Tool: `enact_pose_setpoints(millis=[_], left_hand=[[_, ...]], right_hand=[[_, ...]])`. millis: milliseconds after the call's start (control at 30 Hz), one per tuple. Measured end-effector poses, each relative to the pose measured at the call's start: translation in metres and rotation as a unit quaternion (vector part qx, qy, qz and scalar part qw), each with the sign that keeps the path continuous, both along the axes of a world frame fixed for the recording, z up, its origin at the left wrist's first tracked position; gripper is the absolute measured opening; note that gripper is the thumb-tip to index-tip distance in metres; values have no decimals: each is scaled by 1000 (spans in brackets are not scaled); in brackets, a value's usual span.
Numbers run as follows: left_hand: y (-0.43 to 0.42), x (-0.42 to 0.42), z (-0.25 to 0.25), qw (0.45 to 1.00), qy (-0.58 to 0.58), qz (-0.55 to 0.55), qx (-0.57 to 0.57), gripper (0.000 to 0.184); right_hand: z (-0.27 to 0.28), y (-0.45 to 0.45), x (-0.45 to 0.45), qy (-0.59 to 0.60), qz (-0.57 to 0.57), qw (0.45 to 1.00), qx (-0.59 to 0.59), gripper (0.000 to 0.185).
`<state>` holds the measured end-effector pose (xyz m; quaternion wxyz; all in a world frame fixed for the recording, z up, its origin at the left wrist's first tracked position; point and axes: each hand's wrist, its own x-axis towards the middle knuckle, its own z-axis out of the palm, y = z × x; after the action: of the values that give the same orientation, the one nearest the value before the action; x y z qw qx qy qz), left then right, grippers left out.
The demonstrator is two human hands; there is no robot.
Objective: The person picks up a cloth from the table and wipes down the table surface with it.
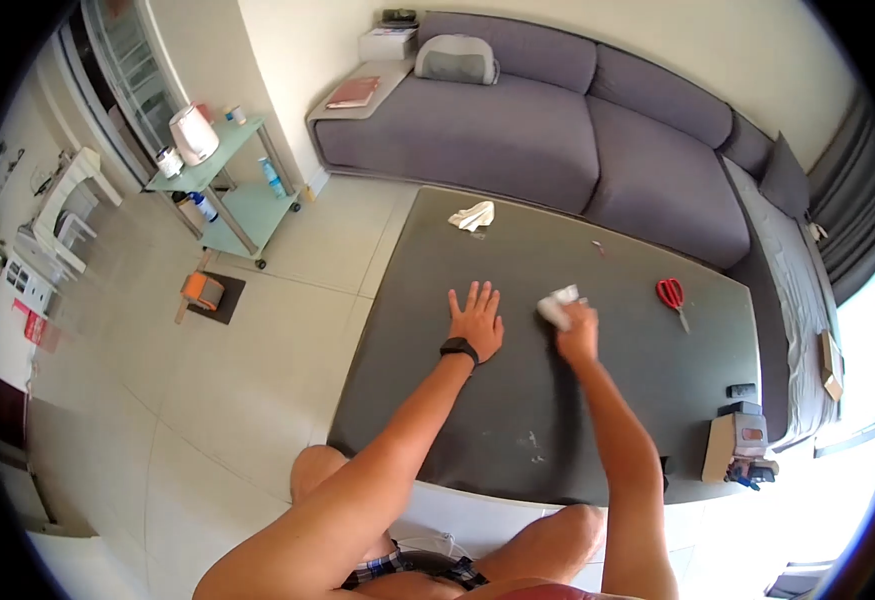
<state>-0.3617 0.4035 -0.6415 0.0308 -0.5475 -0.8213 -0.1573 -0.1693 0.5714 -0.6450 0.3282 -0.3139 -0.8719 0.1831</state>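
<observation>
My left hand (476, 322) lies flat on the dark grey tabletop (457, 420), fingers spread, with a black band on its wrist. My right hand (580, 333) is closed around a crumpled white tissue (557, 304) and presses it to the table; the hand is slightly blurred. Another crumpled tissue (473, 216), off-white, rests near the far left corner. Red-handled scissors (670, 294) lie to the right of my right hand. White smudges (534, 442) mark the surface nearer to me.
A box of small items (737, 447) and a black remote (740, 391) sit at the table's right edge. A small reddish item (598, 248) lies near the far edge. Behind stands a grey sofa (457, 130); a glass trolley (219, 155) holds a kettle (193, 135) at left.
</observation>
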Motion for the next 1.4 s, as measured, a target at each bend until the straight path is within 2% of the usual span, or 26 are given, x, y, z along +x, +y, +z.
enact_pose_setpoints(millis=[100, 133, 200, 267, 367, 467, 500, 533, 567, 600, 633, 667, 700, 733, 900, 1000, 1033, 1067, 1100, 1167, 1200, 1267, 1333, 1367, 1400], left_hand=[[2, -3, -11, 1000, 15, 6, 26, 58], [3, -3, -14, 1000, 12, -4, 29, 58], [3, -4, -15, 999, 19, 11, 32, 57], [2, -3, -13, 1000, 16, 1, 24, 57], [3, -6, -19, 999, 42, 10, 32, 56], [5, -5, -20, 999, 37, 6, 14, 56], [4, -5, -22, 999, 32, 6, 14, 57], [5, -6, -21, 999, 28, 9, 18, 57], [4, -5, -17, 999, 28, 6, 18, 57], [3, -3, -14, 1000, 20, 13, 14, 57], [3, -3, -11, 1000, 24, 12, 11, 57], [3, -3, -10, 1000, 28, 11, 6, 57], [3, -3, -10, 1000, 27, 9, 10, 57], [3, -3, -13, 1000, 20, 17, 2, 57], [4, -4, -10, 999, 34, 13, 4, 57], [5, -3, -11, 999, 35, 9, 7, 57], [3, -3, -12, 999, 33, 12, 8, 56], [5, -3, -12, 999, 31, 15, 12, 56], [7, -5, -17, 999, 37, 14, 19, 55], [11, -8, -18, 999, 47, 8, 26, 55], [10, -8, -23, 998, 58, 14, 29, 54], [10, -11, -30, 996, 77, 9, 51, 54], [11, -12, -32, 996, 77, 7, 50, 54], [14, -14, -30, 996, 81, 6, 42, 54], [13, -14, -33, 996, 85, 9, 33, 54]], right_hand=[[4, -79, 7, -62, 141, 988, 16, 32], [31, -117, 13, -118, 191, 974, 26, 32], [30, -166, 31, -21, 282, 957, -66, 43], [19, -190, 48, -22, 363, 926, -101, 53], [21, -178, 64, -82, 429, 894, -103, 62], [21, -132, 66, -125, 444, 885, -66, 69], [21, -111, 62, -145, 427, 891, -53, 68], [44, -93, 60, -179, 379, 907, -34, 65], [14, -61, 63, -148, 285, 947, -23, 64], [-4, -23, 66, -146, 242, 958, 57, 62], [0, 5, 61, -136, 156, 977, 41, 59], [-24, 40, 57, -61, 92, 989, 95, 55], [0, 45, 47, -52, 44, 997, 46, 49], [-4, 61, 37, -55, 3, 997, 63, 44], [-5, 58, -6, -54, -86, 992, 70, 38], [12, 27, -12, -58, 34, 996, 57, 36], [18, 9, -11, -50, 117, 991, 51, 35], [22, -16, -13, -38, 163, 986, -5, 32], [22, -43, -9, -72, 188, 979, -4, 33], [24, -99, 3, -20, 251, 968, -15, 42], [26, -120, 11, -57, 286, 956, -40, 45], [18, -152, 27, -39, 317, 946, -57, 46], [32, -165, 44, -65, 353, 931, -75, 47], [28, -164, 52, -21, 372, 926, -68, 47], [26, -159, 59, -47, 397, 914, -69, 46]])
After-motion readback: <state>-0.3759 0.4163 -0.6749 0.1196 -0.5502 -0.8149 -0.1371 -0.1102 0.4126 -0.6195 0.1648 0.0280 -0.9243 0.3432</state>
